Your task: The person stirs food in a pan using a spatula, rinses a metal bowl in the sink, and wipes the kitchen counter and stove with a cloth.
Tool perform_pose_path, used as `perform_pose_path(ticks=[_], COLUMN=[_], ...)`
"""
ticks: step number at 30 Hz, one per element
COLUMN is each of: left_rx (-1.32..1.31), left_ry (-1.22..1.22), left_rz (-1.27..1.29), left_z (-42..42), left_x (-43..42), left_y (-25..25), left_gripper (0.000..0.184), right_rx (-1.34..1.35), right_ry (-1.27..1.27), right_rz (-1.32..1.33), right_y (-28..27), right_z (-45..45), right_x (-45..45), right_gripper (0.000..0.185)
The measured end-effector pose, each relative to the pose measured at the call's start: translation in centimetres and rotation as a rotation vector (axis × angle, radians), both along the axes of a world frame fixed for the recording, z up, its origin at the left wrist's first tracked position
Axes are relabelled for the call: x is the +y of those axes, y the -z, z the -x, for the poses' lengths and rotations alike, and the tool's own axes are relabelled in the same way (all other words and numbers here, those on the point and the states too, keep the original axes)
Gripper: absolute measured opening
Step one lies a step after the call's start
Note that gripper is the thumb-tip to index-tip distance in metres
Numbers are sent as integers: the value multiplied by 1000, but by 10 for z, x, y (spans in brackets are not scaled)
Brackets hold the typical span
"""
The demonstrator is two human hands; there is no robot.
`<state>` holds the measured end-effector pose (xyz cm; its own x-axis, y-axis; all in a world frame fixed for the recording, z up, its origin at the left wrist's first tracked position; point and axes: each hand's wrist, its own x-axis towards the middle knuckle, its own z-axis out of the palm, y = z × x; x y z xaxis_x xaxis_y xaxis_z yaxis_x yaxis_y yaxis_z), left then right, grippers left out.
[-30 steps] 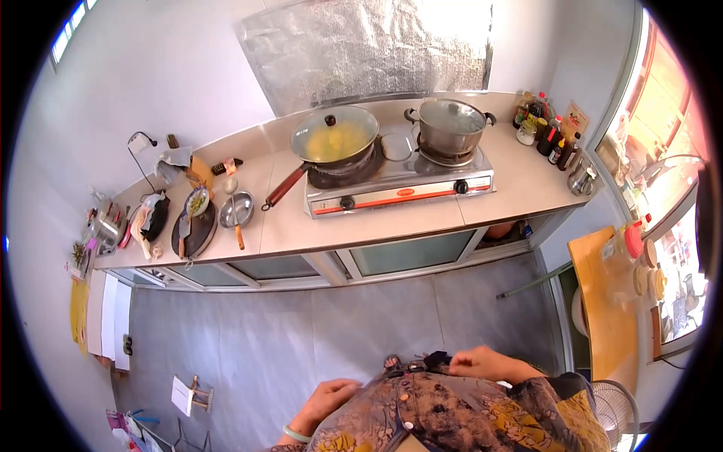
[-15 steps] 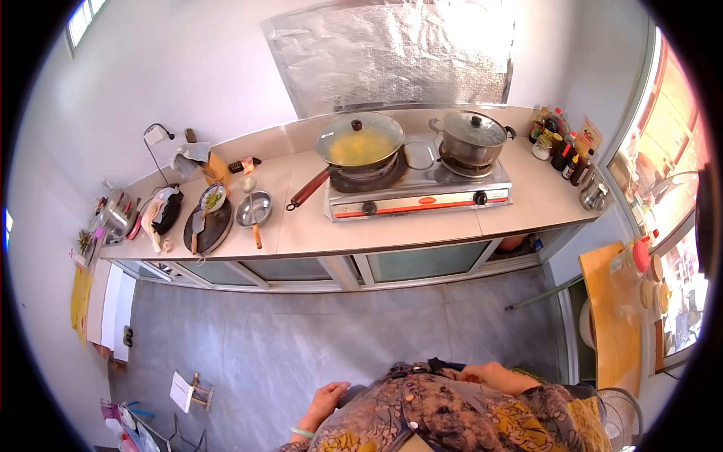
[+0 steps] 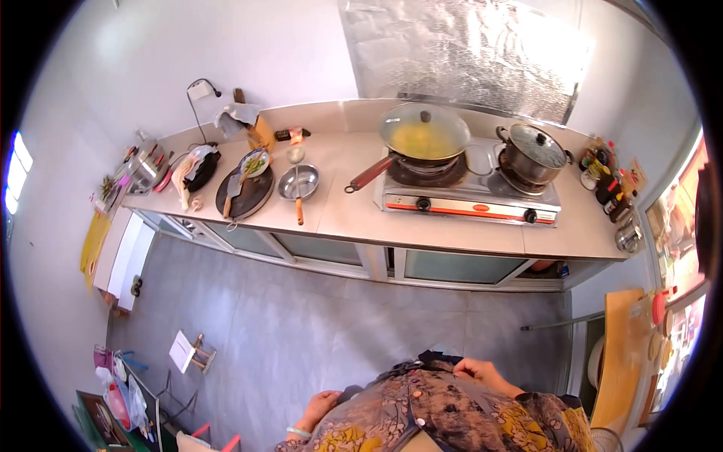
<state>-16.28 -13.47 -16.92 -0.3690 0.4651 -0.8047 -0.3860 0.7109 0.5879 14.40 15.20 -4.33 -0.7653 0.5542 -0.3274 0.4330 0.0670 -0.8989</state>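
Low in the view, my left hand (image 3: 322, 404) hangs beside the patterned shirt (image 3: 444, 407), a pale bangle on its wrist; its fingers are partly hidden and what they do is unclear. My right hand (image 3: 476, 371) is at the shirt's front near the waist, its fingers curled against the cloth. Across the floor, a lidded pan (image 3: 425, 134) with yellow food sits on the left burner of the gas stove (image 3: 474, 208). A lidded steel pot (image 3: 533, 156) stands on the right burner. Both hands are well away from the counter.
On the counter (image 3: 346, 218) are a metal bowl (image 3: 299, 183), a round dark board (image 3: 252, 197) with a cleaver and a plate of green pieces (image 3: 254, 163), and bottles (image 3: 606, 188) at the right. A small stool (image 3: 202, 354) stands on the floor at left.
The view has turned left, so the stove and counter have shifted right in it. More items at the lower left have come into view. Both hands stay near the shirt.
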Motion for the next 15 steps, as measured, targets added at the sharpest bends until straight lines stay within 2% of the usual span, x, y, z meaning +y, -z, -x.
perform_pose_path(ticks=[4,7,10,14,15], left_rx=[5,15,8,149,53], left_ry=[18,103,13,116,-93], left_rz=[40,-3,11,-55,45], left_z=[12,36,63,134,141], left_x=[22,47,85,88,115], left_y=[-7,13,3,67,32], left_gripper=[28,26,24,22,21], right_rx=[-2,-115,-172,-70,-73], right_ry=[-40,-226,-332,40,150], right_rz=[-5,-22,42,292,347], right_y=[11,1,-8,4,10], right_z=[22,40,67,103,111], right_x=[17,43,80,118,124], right_gripper=[11,15,19,23,23])
